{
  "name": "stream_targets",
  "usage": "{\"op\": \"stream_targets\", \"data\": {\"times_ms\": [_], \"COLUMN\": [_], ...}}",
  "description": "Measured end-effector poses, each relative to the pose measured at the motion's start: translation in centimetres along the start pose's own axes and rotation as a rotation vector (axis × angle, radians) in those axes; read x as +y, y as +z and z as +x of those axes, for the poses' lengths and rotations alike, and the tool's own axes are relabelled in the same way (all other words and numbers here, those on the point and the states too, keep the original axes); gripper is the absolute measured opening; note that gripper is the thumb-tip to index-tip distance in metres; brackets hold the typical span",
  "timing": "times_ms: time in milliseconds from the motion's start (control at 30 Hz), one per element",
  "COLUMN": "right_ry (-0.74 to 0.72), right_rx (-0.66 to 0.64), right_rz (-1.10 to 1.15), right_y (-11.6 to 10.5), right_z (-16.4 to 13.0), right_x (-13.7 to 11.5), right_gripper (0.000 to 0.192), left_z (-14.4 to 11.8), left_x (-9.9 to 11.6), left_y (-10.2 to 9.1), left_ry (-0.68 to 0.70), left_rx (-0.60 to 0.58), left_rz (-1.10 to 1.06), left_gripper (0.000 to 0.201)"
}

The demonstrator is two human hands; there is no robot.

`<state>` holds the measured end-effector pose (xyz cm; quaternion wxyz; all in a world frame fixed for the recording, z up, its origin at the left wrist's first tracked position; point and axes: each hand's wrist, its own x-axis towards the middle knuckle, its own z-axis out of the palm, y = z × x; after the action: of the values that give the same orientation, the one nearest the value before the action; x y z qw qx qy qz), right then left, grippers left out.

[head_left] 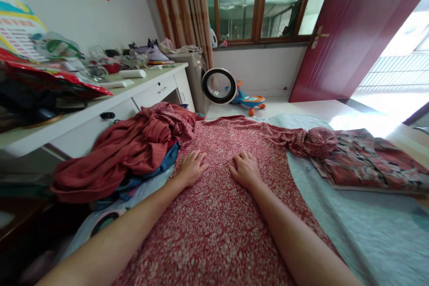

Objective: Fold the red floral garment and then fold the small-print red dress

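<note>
A red garment with a small white floral print (pixel 217 214) lies spread flat on a light blue bed cover (pixel 362 228). My left hand (pixel 192 166) rests palm down on the garment, fingers apart. My right hand (pixel 246 170) lies flat on the same cloth a little to the right, also holding nothing. One sleeve of the garment (pixel 301 139) stretches out to the right.
A heap of rust-red and blue clothes (pixel 130 152) sits at the left of the bed. A folded patterned garment (pixel 365 163) lies at the right. A cluttered white desk (pixel 100 103) stands at the left. A washing machine (pixel 197 76), a toy ride-on (pixel 250 100) and a red door (pixel 351 27) are beyond.
</note>
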<state>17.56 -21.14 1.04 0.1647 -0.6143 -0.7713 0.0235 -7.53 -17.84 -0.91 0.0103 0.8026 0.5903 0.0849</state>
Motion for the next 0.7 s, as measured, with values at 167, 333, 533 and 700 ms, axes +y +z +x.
{"op": "stream_targets", "data": {"times_ms": [167,333,533,700], "right_ry": [-0.001,0.011,-0.014,-0.067], "right_rx": [-0.007,-0.002,0.011,0.005], "right_rz": [-0.021,-0.011,0.043,0.097], "right_y": [-0.1,-0.1,0.0,0.2], "right_z": [-0.2,-0.3,-0.4,-0.4], "right_x": [-0.2,-0.2,0.4,1.4], "right_gripper": [0.035,0.032,0.029,0.025], "left_z": [0.9,0.3,-1.0,-1.1], "left_x": [4.8,10.5,11.5,11.8], "left_y": [-0.8,0.9,2.1,1.5], "left_ry": [0.099,0.146,0.141,0.191], "left_rx": [0.129,0.070,0.096,0.075], "left_rz": [-0.149,-0.514,-0.410,-0.280], "left_gripper": [0.046,0.067,0.071,0.053]}}
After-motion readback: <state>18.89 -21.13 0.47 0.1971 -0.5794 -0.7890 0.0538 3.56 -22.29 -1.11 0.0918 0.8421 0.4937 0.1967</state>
